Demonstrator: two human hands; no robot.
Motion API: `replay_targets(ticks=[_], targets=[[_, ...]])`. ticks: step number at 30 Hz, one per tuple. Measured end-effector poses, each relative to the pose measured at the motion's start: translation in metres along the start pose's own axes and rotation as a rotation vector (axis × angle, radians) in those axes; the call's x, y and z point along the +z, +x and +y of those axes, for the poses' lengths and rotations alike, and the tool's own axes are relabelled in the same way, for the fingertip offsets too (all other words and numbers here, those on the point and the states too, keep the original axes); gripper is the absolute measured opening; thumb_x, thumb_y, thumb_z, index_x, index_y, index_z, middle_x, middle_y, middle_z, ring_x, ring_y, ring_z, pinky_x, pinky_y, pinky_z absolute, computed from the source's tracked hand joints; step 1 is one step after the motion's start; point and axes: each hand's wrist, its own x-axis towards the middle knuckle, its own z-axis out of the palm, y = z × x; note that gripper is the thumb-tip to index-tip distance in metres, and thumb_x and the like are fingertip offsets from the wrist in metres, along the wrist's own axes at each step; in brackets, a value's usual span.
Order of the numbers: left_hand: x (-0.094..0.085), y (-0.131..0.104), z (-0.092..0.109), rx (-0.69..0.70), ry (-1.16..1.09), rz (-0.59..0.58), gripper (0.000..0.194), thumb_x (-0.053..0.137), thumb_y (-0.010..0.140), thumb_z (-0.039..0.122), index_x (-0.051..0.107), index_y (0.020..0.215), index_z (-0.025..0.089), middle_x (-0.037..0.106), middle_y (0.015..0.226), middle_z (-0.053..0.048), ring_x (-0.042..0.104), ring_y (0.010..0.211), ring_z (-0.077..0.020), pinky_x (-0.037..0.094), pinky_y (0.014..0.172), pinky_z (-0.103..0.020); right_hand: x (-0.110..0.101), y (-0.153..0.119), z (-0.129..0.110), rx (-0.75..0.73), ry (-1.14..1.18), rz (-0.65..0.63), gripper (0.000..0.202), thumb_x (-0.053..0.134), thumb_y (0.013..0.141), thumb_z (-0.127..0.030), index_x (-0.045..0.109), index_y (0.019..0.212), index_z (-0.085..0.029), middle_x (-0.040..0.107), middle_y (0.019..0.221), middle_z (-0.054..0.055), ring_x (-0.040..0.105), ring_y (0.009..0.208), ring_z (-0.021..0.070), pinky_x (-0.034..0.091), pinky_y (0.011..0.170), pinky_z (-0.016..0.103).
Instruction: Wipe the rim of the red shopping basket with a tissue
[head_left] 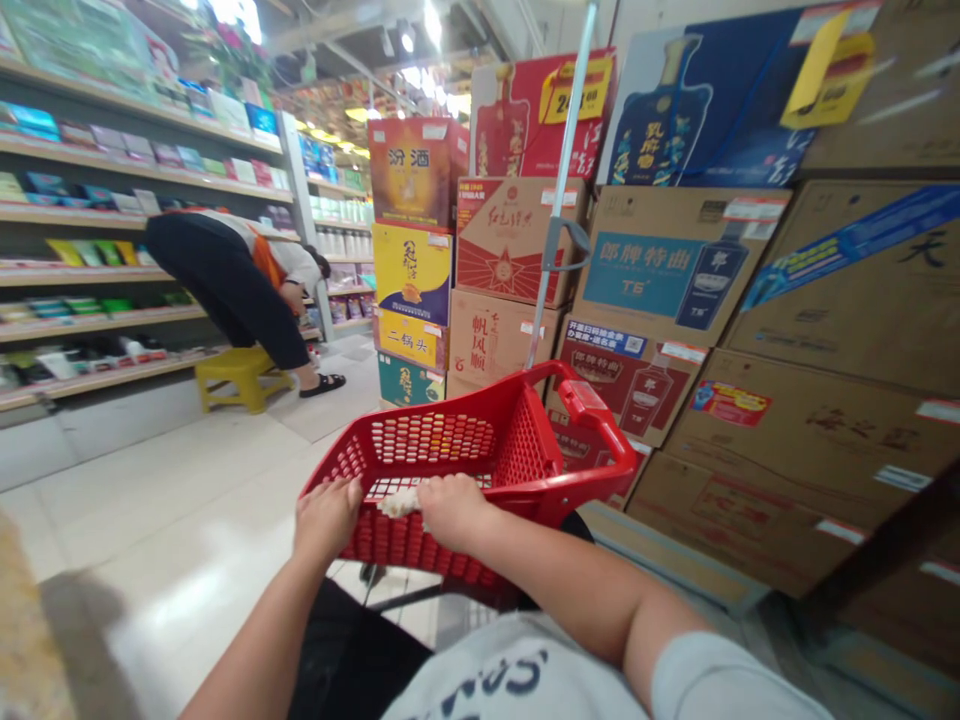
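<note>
A red plastic shopping cart [435, 545] with lattice sides stands directly in front of me, its handle [589, 405] at the far right. My left hand [328, 518] is closed over the near rim at the cart's left corner. Farther right along the same rim, my right hand [454, 512] is closed round a crumpled whitish cloth [400, 502], pressing it against the edge. Part of the cloth is hidden under the fingers. Little shows inside the basket beyond its slotted walls.
Stacked liquor cartons [652, 260] rise close on the right, with a metal pole [559, 200] before them. At left, a person [225, 250] bends beside a yellow stool [240, 375] near stocked shelves [97, 220]. Pale tiled floor [165, 520] lies left of the cart.
</note>
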Motion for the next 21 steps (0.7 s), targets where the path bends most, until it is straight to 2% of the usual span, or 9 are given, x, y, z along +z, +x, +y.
replay_targets(ticks=[4, 7, 13, 18, 21], targets=[[-0.001, 0.003, 0.001, -0.028, -0.057, 0.017, 0.043, 0.022, 0.089, 0.029, 0.063, 0.085, 0.018, 0.066, 0.102, -0.011, 0.056, 0.102, -0.0292, 0.040, 0.082, -0.039, -0.005, -0.004, 0.014, 0.046, 0.006, -0.062, 0.028, 0.054, 0.080, -0.032, 0.059, 0.101, -0.014, 0.066, 0.091, 0.011, 0.066, 0.078, 0.0242, 0.052, 0.061, 0.036], [-0.001, 0.004, 0.002, -0.063, -0.087, 0.041, 0.046, 0.020, 0.090, 0.031, 0.064, 0.084, 0.018, 0.066, 0.101, -0.011, 0.056, 0.099, -0.0283, 0.041, 0.081, -0.038, -0.010, -0.012, 0.023, 0.070, -0.001, -0.088, 0.025, 0.050, 0.082, -0.032, 0.060, 0.097, -0.015, 0.067, 0.088, 0.012, 0.066, 0.076, 0.0253, 0.053, 0.060, 0.038], [-0.003, 0.008, 0.008, -0.141, -0.141, 0.023, 0.050, 0.020, 0.091, 0.034, 0.065, 0.091, 0.015, 0.065, 0.105, -0.013, 0.055, 0.103, -0.0289, 0.040, 0.085, -0.039, -0.009, -0.006, 0.007, 0.086, -0.002, -0.063, 0.028, 0.042, 0.085, -0.022, 0.055, 0.108, -0.012, 0.065, 0.099, 0.015, 0.065, 0.086, 0.0238, 0.054, 0.067, 0.037], [-0.006, 0.006, 0.010, -0.133, -0.140, 0.009, 0.049, 0.020, 0.091, 0.034, 0.066, 0.088, 0.018, 0.065, 0.105, -0.011, 0.055, 0.100, -0.0290, 0.039, 0.082, -0.039, -0.015, -0.006, 0.020, 0.066, 0.007, -0.148, 0.023, 0.051, 0.082, -0.033, 0.062, 0.094, -0.016, 0.068, 0.088, 0.011, 0.067, 0.081, 0.0255, 0.054, 0.065, 0.039], [-0.006, 0.008, 0.010, -0.111, -0.077, -0.012, 0.048, 0.019, 0.090, 0.031, 0.065, 0.088, 0.017, 0.065, 0.103, -0.012, 0.055, 0.099, -0.0305, 0.040, 0.079, -0.039, -0.015, -0.006, 0.023, 0.073, 0.000, -0.152, 0.023, 0.049, 0.083, -0.031, 0.063, 0.095, -0.017, 0.068, 0.091, 0.010, 0.066, 0.084, 0.0263, 0.054, 0.066, 0.041]])
